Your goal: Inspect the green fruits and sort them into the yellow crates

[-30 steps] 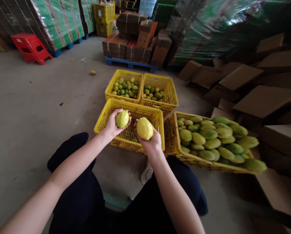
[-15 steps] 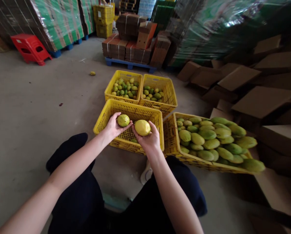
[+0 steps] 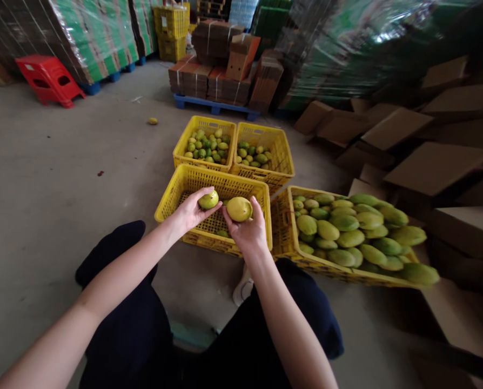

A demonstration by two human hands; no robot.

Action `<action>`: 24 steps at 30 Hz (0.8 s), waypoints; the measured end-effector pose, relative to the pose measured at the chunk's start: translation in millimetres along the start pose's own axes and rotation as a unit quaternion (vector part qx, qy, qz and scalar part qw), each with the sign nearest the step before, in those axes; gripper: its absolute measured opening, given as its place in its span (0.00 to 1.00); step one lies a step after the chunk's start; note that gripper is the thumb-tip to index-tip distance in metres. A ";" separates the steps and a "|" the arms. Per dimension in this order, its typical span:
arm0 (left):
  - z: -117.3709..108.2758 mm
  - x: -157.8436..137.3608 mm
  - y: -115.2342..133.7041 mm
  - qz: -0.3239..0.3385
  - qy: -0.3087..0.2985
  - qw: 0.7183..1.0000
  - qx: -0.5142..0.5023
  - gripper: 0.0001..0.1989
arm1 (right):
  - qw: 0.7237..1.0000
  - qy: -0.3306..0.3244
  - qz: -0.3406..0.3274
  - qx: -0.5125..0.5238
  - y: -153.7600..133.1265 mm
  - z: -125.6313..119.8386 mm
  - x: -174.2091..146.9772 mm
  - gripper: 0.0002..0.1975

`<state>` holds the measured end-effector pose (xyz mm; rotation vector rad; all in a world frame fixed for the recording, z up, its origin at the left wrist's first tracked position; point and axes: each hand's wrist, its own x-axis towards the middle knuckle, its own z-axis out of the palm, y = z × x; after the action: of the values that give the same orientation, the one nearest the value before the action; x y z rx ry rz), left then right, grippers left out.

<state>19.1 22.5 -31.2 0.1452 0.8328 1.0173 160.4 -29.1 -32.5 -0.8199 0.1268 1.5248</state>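
My left hand (image 3: 194,209) is wrapped round a small yellow-green papaya (image 3: 208,200), thumb on top and fingers beneath. A rounder, yellower papaya (image 3: 239,209) rests in my right hand (image 3: 248,229), with the thumb and fingers curled about it. Both hands are close together, fingertips almost touching, above a yellow plastic crate (image 3: 169,195). Inside that crate a green fruit (image 3: 223,233) shows low down, partly covered by my arms. To the right, another yellow crate (image 3: 282,229) is heaped with long green-yellow papayas (image 3: 350,239).
Behind the near crate stand two yellow crates (image 3: 180,152) (image 3: 287,152) with smaller fruits. One loose fruit (image 3: 152,121) lies on the floor. A red stool (image 3: 51,81) is at left, cardboard boxes (image 3: 440,167) pile up at right, and a blue pallet (image 3: 216,106) bears flattened cartons.
Both papayas have shifted slightly to the right and turned in my hands. My left thumb now reaches further over the smaller one. The crates have stayed put.
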 end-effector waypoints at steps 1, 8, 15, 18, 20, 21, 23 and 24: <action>0.9 -0.3 0.1 -0.004 0.001 1.000 -0.004 0.12 | 1.000 -0.020 -0.007 -0.002 -0.9 0.2 -1.2 0.07; -1.5 3.0 3.8 -0.038 0.000 0.999 -0.039 0.17 | 0.991 -0.115 -0.059 -0.033 -4.8 -3.0 -1.7 0.12; -2.6 -2.1 11.9 -0.067 -0.036 0.994 -0.073 0.18 | 0.977 -0.175 -0.094 -0.079 -7.1 -2.0 -5.8 0.22; 1.2 -8.6 11.9 -0.039 -0.072 0.996 -0.046 0.16 | 0.975 -0.176 -0.105 -0.087 -6.5 -2.7 -5.8 0.22; 3.6 -12.2 10.6 -0.024 -0.090 0.995 -0.020 0.14 | 0.972 -0.182 -0.116 -0.094 -6.1 -2.7 -5.8 0.23; 4.3 -13.2 9.6 -0.017 -0.094 0.995 -0.009 0.14 | 0.970 -0.185 -0.122 -0.099 -6.0 -2.4 -6.1 0.23; 4.7 -13.7 6.7 -0.002 -0.099 0.995 0.005 0.15 | 0.966 -0.192 -0.132 -0.110 -6.1 -1.3 -7.5 0.23; 4.2 -13.3 5.1 0.004 -0.102 0.995 0.010 0.16 | 0.965 -0.193 -0.135 -0.115 -6.4 -0.6 -8.6 0.23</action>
<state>15.0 15.8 -18.6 0.2664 0.6566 0.9843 165.6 -35.5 -25.7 -0.6727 -0.4417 1.4251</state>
